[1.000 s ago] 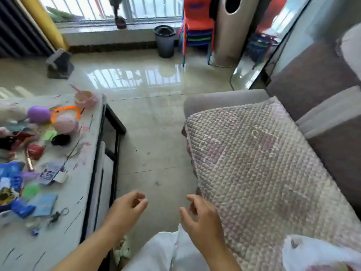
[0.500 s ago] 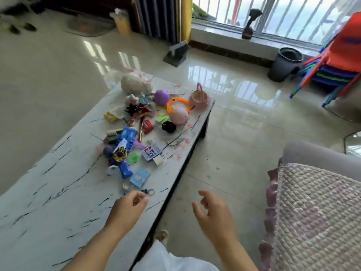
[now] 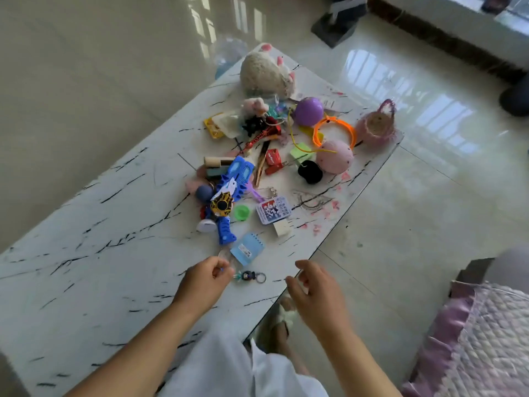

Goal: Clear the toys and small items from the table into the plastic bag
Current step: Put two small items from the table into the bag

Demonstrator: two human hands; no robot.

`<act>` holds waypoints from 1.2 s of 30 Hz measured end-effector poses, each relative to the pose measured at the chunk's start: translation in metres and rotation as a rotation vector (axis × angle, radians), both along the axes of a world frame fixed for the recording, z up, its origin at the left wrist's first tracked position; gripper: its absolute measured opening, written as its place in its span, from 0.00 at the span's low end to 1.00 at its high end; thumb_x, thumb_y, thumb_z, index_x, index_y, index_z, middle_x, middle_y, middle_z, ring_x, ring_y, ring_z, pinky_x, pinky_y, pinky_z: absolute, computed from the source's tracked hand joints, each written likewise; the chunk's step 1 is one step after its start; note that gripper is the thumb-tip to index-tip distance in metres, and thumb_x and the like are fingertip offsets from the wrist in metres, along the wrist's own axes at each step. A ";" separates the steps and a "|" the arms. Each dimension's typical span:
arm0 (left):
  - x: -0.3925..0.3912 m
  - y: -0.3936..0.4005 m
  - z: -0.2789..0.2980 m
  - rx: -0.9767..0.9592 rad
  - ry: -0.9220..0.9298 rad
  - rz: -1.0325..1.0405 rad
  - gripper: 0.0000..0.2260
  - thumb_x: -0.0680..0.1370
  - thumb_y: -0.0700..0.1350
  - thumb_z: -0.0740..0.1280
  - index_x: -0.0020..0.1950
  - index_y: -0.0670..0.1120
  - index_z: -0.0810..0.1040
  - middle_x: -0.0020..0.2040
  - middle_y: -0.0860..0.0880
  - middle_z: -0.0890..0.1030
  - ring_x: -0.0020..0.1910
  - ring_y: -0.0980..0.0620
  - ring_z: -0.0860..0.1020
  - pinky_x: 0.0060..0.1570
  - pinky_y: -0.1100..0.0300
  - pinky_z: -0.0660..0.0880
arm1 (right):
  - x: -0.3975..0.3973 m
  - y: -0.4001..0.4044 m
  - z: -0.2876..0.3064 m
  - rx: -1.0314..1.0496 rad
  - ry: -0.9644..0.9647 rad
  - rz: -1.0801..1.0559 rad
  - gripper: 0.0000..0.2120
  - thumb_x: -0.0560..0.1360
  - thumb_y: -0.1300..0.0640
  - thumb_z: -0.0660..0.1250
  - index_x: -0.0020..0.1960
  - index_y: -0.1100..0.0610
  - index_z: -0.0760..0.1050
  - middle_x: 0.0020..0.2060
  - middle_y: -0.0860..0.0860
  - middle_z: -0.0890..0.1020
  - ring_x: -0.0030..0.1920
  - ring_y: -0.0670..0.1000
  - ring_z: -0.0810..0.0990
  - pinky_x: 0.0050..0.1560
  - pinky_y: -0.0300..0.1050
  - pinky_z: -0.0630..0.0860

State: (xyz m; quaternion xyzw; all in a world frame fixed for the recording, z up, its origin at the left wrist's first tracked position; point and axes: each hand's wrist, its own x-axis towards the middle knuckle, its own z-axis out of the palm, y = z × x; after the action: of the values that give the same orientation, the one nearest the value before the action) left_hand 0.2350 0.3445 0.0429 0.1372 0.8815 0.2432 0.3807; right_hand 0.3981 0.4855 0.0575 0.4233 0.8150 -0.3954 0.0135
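Toys sit in a loose pile on the white marble-look table [image 3: 86,253], mostly toward its far end. Far end: plush toy [image 3: 264,73], purple ball [image 3: 308,110], orange hoop [image 3: 335,133], pink knitted basket [image 3: 376,126], pink speckled dome [image 3: 335,156] with a black blob [image 3: 310,171] just beside it. Mid-pile: blue toy gun [image 3: 227,202] (yellow-black disc on top), green cap [image 3: 241,212], small printed tin [image 3: 273,210], white eraser block [image 3: 282,228]. Nearest the person: light blue notepad [image 3: 247,249] and a small figure keychain [image 3: 250,276] with a ring. Left hand [image 3: 204,283] is over the table next to the keychain, fingers curled with tips together; whether it pinches anything, cannot tell. Right hand [image 3: 315,296] hovers over the table's near edge, fingers loosely bent, holding nothing. No plastic bag in view. Quilted sofa cover [image 3: 486,339] at lower right, glossy tile floor [image 3: 429,210] around the table
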 end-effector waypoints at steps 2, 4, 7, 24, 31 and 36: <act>0.000 0.004 -0.014 -0.016 -0.013 0.033 0.06 0.75 0.50 0.66 0.50 0.51 0.78 0.43 0.55 0.79 0.43 0.58 0.77 0.38 0.66 0.71 | -0.008 0.006 -0.014 -0.037 -0.051 0.038 0.15 0.74 0.51 0.65 0.60 0.50 0.72 0.43 0.41 0.72 0.43 0.41 0.69 0.40 0.35 0.61; 0.002 0.007 -0.027 -0.036 -0.023 0.078 0.07 0.75 0.50 0.66 0.51 0.50 0.78 0.43 0.55 0.79 0.42 0.60 0.76 0.37 0.68 0.69 | -0.015 0.014 -0.028 -0.078 -0.098 0.080 0.15 0.74 0.50 0.64 0.60 0.50 0.72 0.43 0.41 0.72 0.44 0.42 0.69 0.41 0.37 0.62; 0.001 0.011 -0.056 -0.104 -0.017 0.162 0.10 0.74 0.49 0.68 0.54 0.49 0.78 0.50 0.51 0.79 0.46 0.55 0.76 0.43 0.63 0.69 | -0.029 0.027 -0.054 -0.105 -0.161 0.187 0.16 0.75 0.49 0.63 0.62 0.50 0.70 0.46 0.43 0.74 0.48 0.45 0.72 0.43 0.37 0.65; -0.018 0.005 -0.210 -0.213 0.169 0.300 0.34 0.66 0.50 0.76 0.70 0.54 0.67 0.60 0.46 0.64 0.60 0.45 0.71 0.53 0.52 0.75 | -0.124 0.022 -0.198 0.054 -0.207 0.786 0.32 0.70 0.58 0.65 0.72 0.52 0.59 0.73 0.50 0.60 0.70 0.54 0.57 0.68 0.47 0.59; -0.022 -0.010 -0.219 -0.090 0.248 0.268 0.18 0.67 0.41 0.76 0.55 0.47 0.78 0.54 0.47 0.68 0.41 0.46 0.76 0.46 0.52 0.77 | -0.130 0.017 -0.229 0.189 -0.268 0.932 0.43 0.68 0.62 0.65 0.75 0.46 0.45 0.75 0.45 0.54 0.74 0.55 0.47 0.70 0.49 0.51; -0.024 -0.013 -0.213 -0.071 0.216 0.259 0.23 0.68 0.38 0.74 0.61 0.45 0.72 0.59 0.46 0.68 0.42 0.45 0.77 0.45 0.56 0.76 | -0.128 0.014 -0.229 0.281 -0.303 0.832 0.35 0.69 0.55 0.65 0.72 0.52 0.55 0.65 0.51 0.66 0.68 0.56 0.59 0.66 0.50 0.57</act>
State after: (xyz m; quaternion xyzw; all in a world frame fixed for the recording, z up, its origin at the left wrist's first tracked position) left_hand 0.2109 0.3314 -0.1699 0.0343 0.9356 0.2429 0.2540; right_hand 0.2697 0.4991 -0.1712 0.1110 0.9501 -0.1760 0.2324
